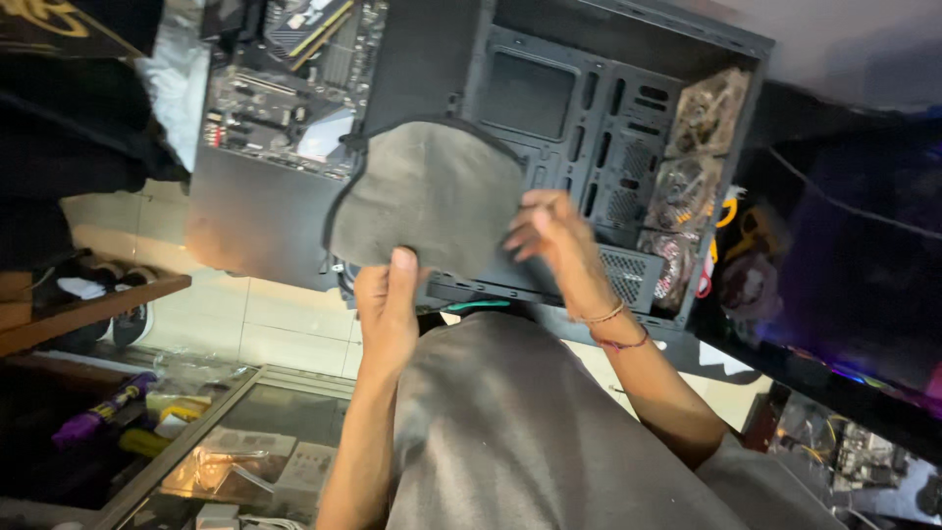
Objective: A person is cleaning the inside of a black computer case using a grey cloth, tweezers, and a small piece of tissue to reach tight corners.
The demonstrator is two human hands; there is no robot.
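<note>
At the bottom of the head view, a grey shirt [530, 432] fills the near ground, and two bare forearms rise out of it. To the left of the shirt, a glass-topped counter [231, 437] is seen, with small packets lying under the glass and a purple tool [98, 417] on a dark surface beside it.

Higher up, the left hand [385, 304] is closed on the lower edge of a grey cloth [427, 191], the thumb laid on its face and the fingers hidden behind it. The right hand [551, 236] is closed on the cloth's right edge, with the fingers curled against it; thin bracelets [613, 329] are worn on that wrist. The cloth is held spread between the two hands, its edge trimmed in black.

Directly behind the cloth, an open black computer case [608, 128] is seen, its perforated inner wall showing. Three clear fans [687, 186] are set in a row along its right side. Left of the case, a motherboard [285, 88] lies on a dark box [255, 216], partly covered by the cloth's upper left edge.

Beyond, a pale tiled floor [255, 314] is visible, with shoes [118, 314] on a wooden shelf at the left.
</note>
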